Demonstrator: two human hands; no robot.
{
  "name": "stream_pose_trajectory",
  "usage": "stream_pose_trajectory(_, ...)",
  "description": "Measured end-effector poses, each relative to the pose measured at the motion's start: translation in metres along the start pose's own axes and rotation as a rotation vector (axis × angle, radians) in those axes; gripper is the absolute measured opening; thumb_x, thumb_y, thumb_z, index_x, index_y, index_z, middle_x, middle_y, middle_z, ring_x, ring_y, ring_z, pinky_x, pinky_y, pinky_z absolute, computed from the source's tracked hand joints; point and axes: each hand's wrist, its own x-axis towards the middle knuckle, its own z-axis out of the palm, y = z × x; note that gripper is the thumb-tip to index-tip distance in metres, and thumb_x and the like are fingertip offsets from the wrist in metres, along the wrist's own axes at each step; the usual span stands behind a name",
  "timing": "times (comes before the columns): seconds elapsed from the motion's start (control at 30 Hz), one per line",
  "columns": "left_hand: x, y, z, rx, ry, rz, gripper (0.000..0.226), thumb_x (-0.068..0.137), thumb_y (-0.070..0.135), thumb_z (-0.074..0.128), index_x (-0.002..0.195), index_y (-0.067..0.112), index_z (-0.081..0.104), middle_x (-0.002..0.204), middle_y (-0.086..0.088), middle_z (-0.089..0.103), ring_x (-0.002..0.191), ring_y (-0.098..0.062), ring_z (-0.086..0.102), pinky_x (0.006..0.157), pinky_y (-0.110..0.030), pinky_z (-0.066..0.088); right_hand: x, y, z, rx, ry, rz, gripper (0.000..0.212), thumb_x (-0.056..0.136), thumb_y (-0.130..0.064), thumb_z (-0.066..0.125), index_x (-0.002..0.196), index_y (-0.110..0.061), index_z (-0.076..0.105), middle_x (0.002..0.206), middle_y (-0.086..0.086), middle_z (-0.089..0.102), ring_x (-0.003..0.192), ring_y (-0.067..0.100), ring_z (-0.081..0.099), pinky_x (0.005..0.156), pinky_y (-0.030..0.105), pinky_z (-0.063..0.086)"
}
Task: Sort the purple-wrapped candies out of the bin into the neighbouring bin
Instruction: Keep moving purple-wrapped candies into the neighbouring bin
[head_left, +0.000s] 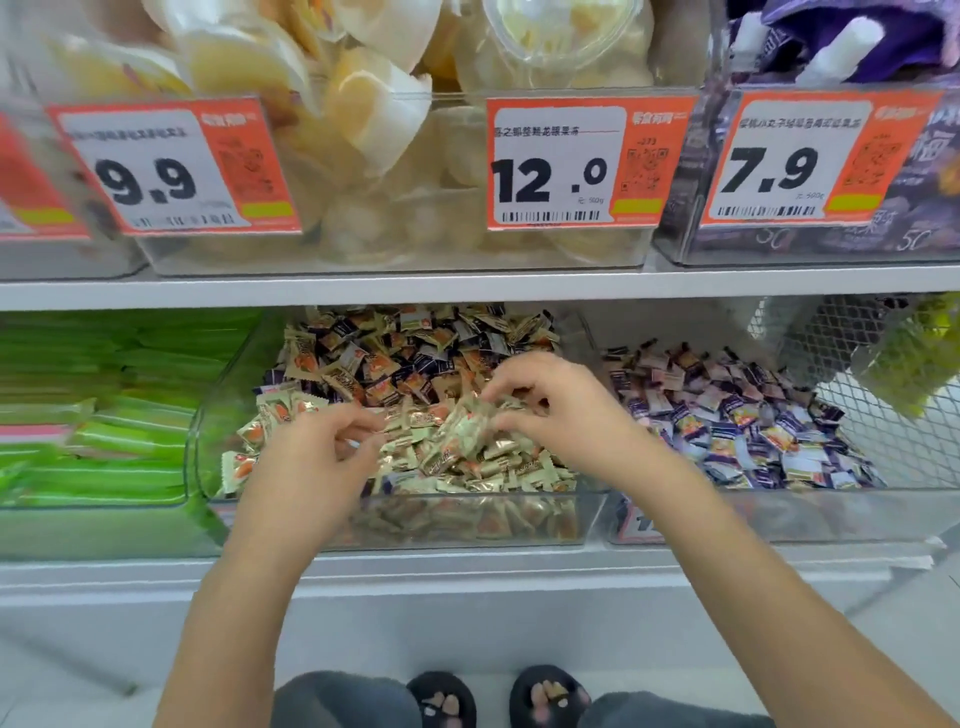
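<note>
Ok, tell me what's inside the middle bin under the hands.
The middle bin holds gold-wrapped candies in front and purple-wrapped candies mixed in at the back. What lies beneath the left hand and right hand is covered.

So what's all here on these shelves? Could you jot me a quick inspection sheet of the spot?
Surface: white lower shelf carrying clear bins.
Job's things: middle bin holds mixed candies, beige ones in front, purple-wrapped candies mostly behind; neighbouring bin on the right holds purple ones.
Clutter: green packets in the bin on the left; wire mesh basket at far right.
Hands: left hand and right hand both in the middle bin, fingers curled among beige candies; a firm grip cannot be told.
Cables: nothing seen.
Surroundings: upper shelf with price tags 9.9, 12.0, 7.9.
</note>
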Motion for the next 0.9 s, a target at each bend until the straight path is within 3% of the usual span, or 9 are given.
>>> stream_pose_trajectory(0.07, -0.010, -0.023, -0.021, 0.024, 0.125, -0.096, 0.017, 0.085, 0.011, 0.064, 0.083, 0.027, 0.067, 0.077, 0.012, 0.065, 0.074, -0.008, 0.061, 0.065, -0.026, 0.046, 0.016, -0.009, 0.024, -0.064, -0.067, -0.054, 0.018, 0.084, -0.024, 0.070, 0.101, -0.025, 0.068, 0.121, -0.010, 0.059, 0.114, 0.003, 0.050, 0.092, 0.005, 0.030)
stream_pose_trajectory(0.17, -0.034, -0.053, -0.043, 0.011, 0.271, -0.191, 0.029, 0.083, 0.006, 0.064, 0.075, 0.033, 0.060, 0.074, 0.013, 0.063, 0.072, -0.012, 0.061, 0.057, -0.024, 0.041, 0.039, -0.031, 0.061, -0.054, -0.170, -0.129, 0.025, 0.085, -0.024, 0.069, 0.108, -0.032, 0.065, 0.129, -0.012, 0.057, 0.117, -0.003, 0.046, 0.104, 0.023, 0.035)
stream_pose_trajectory(0.23, -0.042, -0.068, -0.052, 0.023, 0.237, -0.201, 0.033, 0.082, 0.006, 0.066, 0.075, 0.037, 0.059, 0.077, 0.018, 0.064, 0.073, -0.001, 0.059, 0.057, -0.018, 0.038, 0.056, -0.045, 0.086, -0.046, -0.250, -0.231, 0.035, 0.085, -0.023, 0.070, 0.116, -0.034, 0.061, 0.131, -0.013, 0.056, 0.116, -0.007, 0.042, 0.104, 0.023, 0.033)
stream_pose_trajectory(0.33, -0.037, -0.080, -0.065, 0.076, 0.160, -0.177, 0.028, 0.081, 0.011, 0.069, 0.082, 0.038, 0.061, 0.082, 0.024, 0.062, 0.075, 0.008, 0.055, 0.057, -0.009, 0.034, 0.086, -0.063, 0.118, -0.141, -0.342, -0.380, 0.052, 0.080, -0.031, 0.073, 0.128, -0.033, 0.053, 0.144, -0.009, 0.045, 0.133, 0.009, 0.033, 0.108, 0.026, 0.024)
stream_pose_trajectory(0.47, -0.033, -0.089, -0.070, 0.121, 0.072, -0.122, 0.032, 0.081, 0.015, 0.069, 0.081, 0.045, 0.058, 0.087, 0.019, 0.060, 0.071, 0.005, 0.056, 0.055, -0.006, 0.034, 0.111, -0.065, 0.140, -0.347, -0.442, -0.450, 0.037, 0.082, -0.030, 0.071, 0.117, -0.032, 0.058, 0.141, -0.003, 0.040, 0.126, 0.026, 0.037, 0.105, 0.038, 0.031)
stream_pose_trajectory(0.6, -0.028, -0.091, -0.070, 0.125, 0.058, -0.115, 0.025, 0.082, 0.019, 0.068, 0.085, 0.043, 0.061, 0.085, 0.016, 0.059, 0.070, 0.003, 0.055, 0.056, -0.010, 0.034, 0.117, -0.028, 0.111, -0.351, -0.310, -0.297, 0.044, 0.080, -0.003, 0.066, 0.113, -0.032, 0.061, 0.138, 0.004, 0.049, 0.106, 0.007, 0.052, 0.091, 0.018, 0.038)
stream_pose_trajectory(0.73, -0.029, -0.090, -0.071, 0.079, 0.061, -0.137, 0.019, 0.081, 0.019, 0.070, 0.087, 0.036, 0.067, 0.078, 0.012, 0.060, 0.063, -0.003, 0.053, 0.055, -0.021, 0.040, 0.102, 0.019, 0.061, -0.352, -0.230, 0.002, 0.042, 0.079, 0.005, 0.060, 0.101, -0.032, 0.060, 0.133, 0.003, 0.051, 0.126, 0.021, 0.045, 0.098, 0.031, 0.042)
stream_pose_trajectory(0.83, -0.026, -0.082, -0.066, 0.052, 0.049, -0.141, 0.023, 0.082, 0.022, 0.069, 0.081, 0.043, 0.061, 0.074, 0.011, 0.057, 0.062, -0.004, 0.052, 0.056, -0.025, 0.043, 0.091, 0.007, 0.054, -0.336, -0.287, -0.013, 0.062, 0.076, 0.007, 0.050, 0.107, -0.046, 0.053, 0.130, -0.014, 0.045, 0.121, 0.008, 0.046, 0.091, 0.027, 0.044)
stream_pose_trajectory(0.9, -0.024, -0.077, -0.063, 0.034, 0.026, -0.140, 0.028, 0.083, 0.023, 0.068, 0.076, 0.047, 0.056, 0.074, 0.009, 0.057, 0.063, -0.005, 0.052, 0.059, -0.029, 0.046, 0.089, -0.020, 0.063, -0.223, -0.258, -0.087, 0.068, 0.075, 0.007, 0.046, 0.105, -0.054, 0.052, 0.135, -0.018, 0.043, 0.103, -0.009, 0.053, 0.080, 0.018, 0.048)
